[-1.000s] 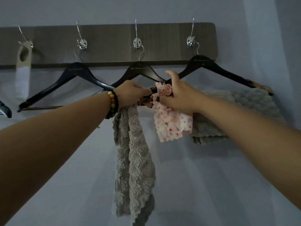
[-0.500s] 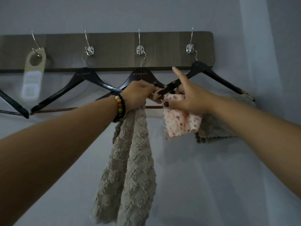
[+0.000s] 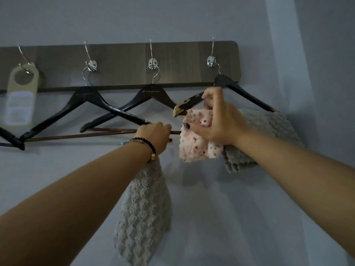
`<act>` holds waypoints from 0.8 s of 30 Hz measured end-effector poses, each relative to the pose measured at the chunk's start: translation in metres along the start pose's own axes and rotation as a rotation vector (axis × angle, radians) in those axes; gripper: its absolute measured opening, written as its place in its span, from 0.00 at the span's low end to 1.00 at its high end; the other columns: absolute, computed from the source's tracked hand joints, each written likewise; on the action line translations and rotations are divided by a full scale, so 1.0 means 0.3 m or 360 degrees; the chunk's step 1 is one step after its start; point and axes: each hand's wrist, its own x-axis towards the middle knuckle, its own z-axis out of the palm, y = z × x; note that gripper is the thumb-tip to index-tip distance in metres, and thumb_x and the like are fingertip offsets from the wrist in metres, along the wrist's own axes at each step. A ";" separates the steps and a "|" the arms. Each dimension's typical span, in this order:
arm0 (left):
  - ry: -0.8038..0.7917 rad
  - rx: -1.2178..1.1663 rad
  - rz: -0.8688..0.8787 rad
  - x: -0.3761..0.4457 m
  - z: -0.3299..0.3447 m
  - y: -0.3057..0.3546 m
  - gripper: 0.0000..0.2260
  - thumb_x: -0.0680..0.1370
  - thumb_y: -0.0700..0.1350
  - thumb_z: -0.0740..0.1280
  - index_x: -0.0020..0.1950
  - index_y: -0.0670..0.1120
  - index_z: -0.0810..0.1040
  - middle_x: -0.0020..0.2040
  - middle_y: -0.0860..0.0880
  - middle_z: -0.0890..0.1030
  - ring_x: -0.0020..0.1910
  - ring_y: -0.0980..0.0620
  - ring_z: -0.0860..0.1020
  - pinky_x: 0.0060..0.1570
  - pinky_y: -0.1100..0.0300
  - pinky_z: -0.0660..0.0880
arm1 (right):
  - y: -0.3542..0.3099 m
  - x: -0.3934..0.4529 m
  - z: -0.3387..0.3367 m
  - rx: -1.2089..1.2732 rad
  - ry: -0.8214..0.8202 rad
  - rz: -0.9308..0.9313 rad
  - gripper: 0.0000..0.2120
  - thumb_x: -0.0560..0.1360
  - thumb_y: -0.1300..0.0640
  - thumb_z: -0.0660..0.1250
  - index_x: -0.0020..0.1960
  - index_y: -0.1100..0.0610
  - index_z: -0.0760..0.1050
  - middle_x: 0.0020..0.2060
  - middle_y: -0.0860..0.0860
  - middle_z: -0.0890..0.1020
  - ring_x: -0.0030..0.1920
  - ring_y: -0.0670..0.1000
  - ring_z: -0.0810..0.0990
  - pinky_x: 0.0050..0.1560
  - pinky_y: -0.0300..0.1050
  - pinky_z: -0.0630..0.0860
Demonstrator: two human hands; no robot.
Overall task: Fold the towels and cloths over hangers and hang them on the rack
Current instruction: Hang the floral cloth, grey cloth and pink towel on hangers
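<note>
A dark wooden wall rack point(image 3: 119, 54) carries metal hooks with black hangers. My left hand point(image 3: 155, 135) grips a grey textured towel point(image 3: 144, 214) that hangs down below it, right by the lower bar of the middle hanger point(image 3: 151, 95). My right hand point(image 3: 217, 120) holds a white cloth with red dots point(image 3: 194, 148) at the left arm of the right hanger point(image 3: 247, 96), whose worn tip point(image 3: 184, 106) sticks out past my fingers. Another grey towel point(image 3: 269, 135) is draped over that right hanger, partly behind my right arm.
An empty black hanger point(image 3: 82, 100) hangs on the second hook. A pale door tag point(image 3: 21, 95) hangs on the leftmost hook. Part of another hanger point(image 3: 7, 137) shows at the left edge. A plain grey wall lies behind.
The view has shifted so the rack sits lower in frame. My left hand moved down to the middle hanger's bar with the grey towel. My right hand pushed the dotted cloth along the right hanger.
</note>
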 end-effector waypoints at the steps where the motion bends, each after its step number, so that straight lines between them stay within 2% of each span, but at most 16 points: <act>1: 0.0067 -0.0010 0.0004 -0.016 -0.004 -0.017 0.10 0.82 0.50 0.59 0.60 0.47 0.72 0.49 0.48 0.77 0.46 0.46 0.79 0.41 0.54 0.75 | 0.000 -0.002 0.003 0.0008 -0.0061 0.0030 0.30 0.67 0.33 0.63 0.55 0.55 0.60 0.34 0.48 0.73 0.29 0.48 0.73 0.27 0.39 0.68; 5: 0.0185 0.0064 0.0050 -0.090 -0.045 -0.108 0.12 0.82 0.54 0.55 0.57 0.48 0.72 0.45 0.51 0.75 0.40 0.50 0.76 0.37 0.56 0.73 | -0.023 0.008 0.007 -0.0071 -0.0428 0.0139 0.24 0.70 0.31 0.63 0.44 0.53 0.70 0.34 0.47 0.78 0.34 0.49 0.77 0.36 0.46 0.75; 9: 0.0216 0.0222 0.0071 -0.147 -0.077 -0.202 0.15 0.82 0.56 0.53 0.57 0.48 0.72 0.46 0.51 0.77 0.41 0.49 0.78 0.36 0.56 0.71 | -0.045 0.053 -0.023 0.0062 -0.0819 0.0321 0.18 0.71 0.34 0.65 0.37 0.48 0.71 0.34 0.44 0.76 0.36 0.45 0.77 0.36 0.42 0.69; 11: 0.0226 0.0218 0.0092 -0.154 -0.089 -0.239 0.15 0.82 0.56 0.53 0.57 0.49 0.73 0.47 0.51 0.78 0.41 0.48 0.79 0.37 0.55 0.74 | -0.033 0.076 -0.049 0.0032 -0.1060 0.0367 0.17 0.74 0.36 0.63 0.42 0.49 0.75 0.38 0.46 0.79 0.41 0.49 0.79 0.40 0.45 0.72; 14: 0.0271 0.0161 0.0107 -0.165 -0.103 -0.273 0.15 0.82 0.56 0.52 0.58 0.50 0.73 0.49 0.51 0.79 0.43 0.48 0.79 0.39 0.54 0.75 | -0.006 0.104 -0.080 0.0098 -0.1299 0.0536 0.14 0.77 0.45 0.61 0.52 0.54 0.78 0.47 0.51 0.80 0.49 0.53 0.78 0.53 0.50 0.74; 17: 0.0301 0.0148 0.0129 -0.169 -0.111 -0.282 0.15 0.82 0.55 0.53 0.59 0.50 0.73 0.50 0.51 0.80 0.43 0.48 0.79 0.37 0.56 0.70 | 0.028 0.123 -0.102 0.0213 -0.1392 0.0687 0.10 0.76 0.47 0.65 0.52 0.52 0.78 0.49 0.49 0.81 0.50 0.50 0.79 0.55 0.49 0.74; 20: 0.0294 0.0178 0.0149 -0.166 -0.115 -0.290 0.14 0.82 0.55 0.53 0.58 0.50 0.73 0.48 0.52 0.79 0.42 0.49 0.79 0.37 0.57 0.71 | 0.048 0.119 -0.104 0.0135 -0.1371 0.0693 0.09 0.73 0.42 0.68 0.46 0.47 0.78 0.45 0.45 0.82 0.45 0.45 0.80 0.47 0.42 0.73; 24: 0.0230 0.0233 0.0166 -0.164 -0.126 -0.316 0.13 0.82 0.54 0.53 0.58 0.51 0.73 0.47 0.52 0.80 0.40 0.50 0.78 0.37 0.56 0.73 | 0.065 0.102 -0.076 0.0052 -0.1285 0.0671 0.13 0.69 0.40 0.71 0.42 0.49 0.80 0.40 0.47 0.82 0.42 0.48 0.81 0.43 0.43 0.74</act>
